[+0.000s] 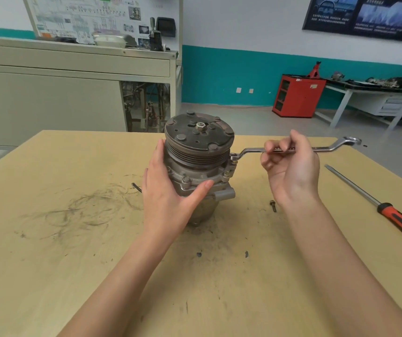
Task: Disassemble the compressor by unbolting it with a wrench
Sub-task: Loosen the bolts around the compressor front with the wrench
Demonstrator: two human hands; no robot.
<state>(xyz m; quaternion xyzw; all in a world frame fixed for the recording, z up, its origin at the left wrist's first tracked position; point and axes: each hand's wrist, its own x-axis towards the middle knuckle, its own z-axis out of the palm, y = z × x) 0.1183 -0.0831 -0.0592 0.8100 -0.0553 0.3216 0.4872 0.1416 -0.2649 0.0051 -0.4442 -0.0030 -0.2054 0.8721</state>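
Observation:
A grey metal compressor (198, 152) stands upright in the middle of the wooden table (61, 215), pulley end up, with a nut at the top centre. My left hand (168, 190) wraps around its left and front side, thumb across the flange. My right hand (290, 164) grips the shaft of a long double-ended ring wrench (326, 148). The wrench's left ring end sits on a bolt at the compressor's right flange, and its other end points right. One loose bolt (273, 206) lies on the table below my right hand.
A screwdriver (394, 215) with a red and black handle lies at the table's right edge. A small dark piece (136, 187) lies left of the compressor. Behind stand a grey cabinet bench (49, 98), a red tool cabinet (297, 96) and a work table (375, 93).

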